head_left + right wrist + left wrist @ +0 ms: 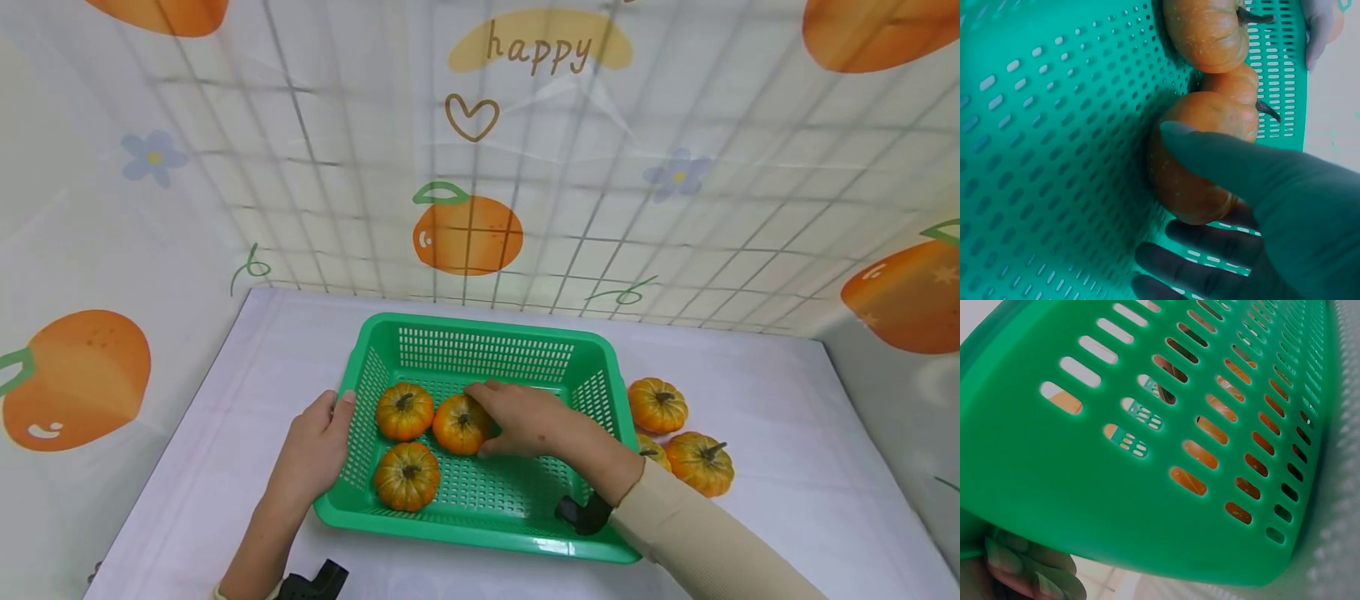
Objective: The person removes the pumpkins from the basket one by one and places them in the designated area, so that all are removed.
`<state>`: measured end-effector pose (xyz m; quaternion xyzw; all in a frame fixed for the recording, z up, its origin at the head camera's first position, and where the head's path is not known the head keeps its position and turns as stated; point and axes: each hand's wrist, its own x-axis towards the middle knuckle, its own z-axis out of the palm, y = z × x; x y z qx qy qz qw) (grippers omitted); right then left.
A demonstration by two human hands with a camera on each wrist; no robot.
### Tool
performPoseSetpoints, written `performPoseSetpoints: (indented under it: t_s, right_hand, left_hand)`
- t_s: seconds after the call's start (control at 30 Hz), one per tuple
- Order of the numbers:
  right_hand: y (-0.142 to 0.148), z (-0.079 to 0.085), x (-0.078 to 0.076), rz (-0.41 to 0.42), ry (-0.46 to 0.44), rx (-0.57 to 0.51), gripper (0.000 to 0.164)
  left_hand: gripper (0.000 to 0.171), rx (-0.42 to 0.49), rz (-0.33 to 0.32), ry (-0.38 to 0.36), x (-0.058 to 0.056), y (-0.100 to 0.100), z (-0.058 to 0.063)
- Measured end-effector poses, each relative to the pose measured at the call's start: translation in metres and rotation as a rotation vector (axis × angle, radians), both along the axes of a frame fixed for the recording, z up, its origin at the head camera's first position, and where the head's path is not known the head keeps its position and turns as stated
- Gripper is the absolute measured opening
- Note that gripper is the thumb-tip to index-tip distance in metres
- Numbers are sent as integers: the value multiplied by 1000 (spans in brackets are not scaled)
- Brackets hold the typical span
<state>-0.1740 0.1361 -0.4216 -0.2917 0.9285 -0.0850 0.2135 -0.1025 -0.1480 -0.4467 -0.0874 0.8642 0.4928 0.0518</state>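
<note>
A green perforated plastic basket [480,537] stands on the white-covered table. My left hand [311,446] grips its left rim, the thumb on top; in the left wrist view curled fingers [1054,578] show beneath the rim. Inside the basket, my right hand [528,421] holds a small orange pumpkin [456,425] between thumb and fingers, low over the basket floor. Two more pumpkins, one at the back left [405,411] and one at the front left [407,477], sit beside it. In the right wrist view the thumb lies across the held pumpkin [1191,194].
Right of the basket, three more pumpkins lie on the table: one at the back [657,406], one nearer the front [701,464], and one partly hidden by the right forearm [654,451]. A printed curtain [360,208] over a wire grid rises behind the table.
</note>
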Motion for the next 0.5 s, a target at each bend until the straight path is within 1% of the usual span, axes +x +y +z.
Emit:
performPoseSetpoints:
  t_s: [0.2, 0.3, 0.5]
  right_hand:
    - [0, -1, 0, -6, 3, -3, 73]
    - [-1, -1, -1, -4, -1, -4, 72]
    - [-1, -1, -1, 9, -16, 4, 83]
  left_hand:
    - [48, 1, 3, 3, 1, 0, -1]
    - [48, 5, 5, 5, 1, 0, -2]
    - [48, 18, 4, 4, 0, 0, -2]
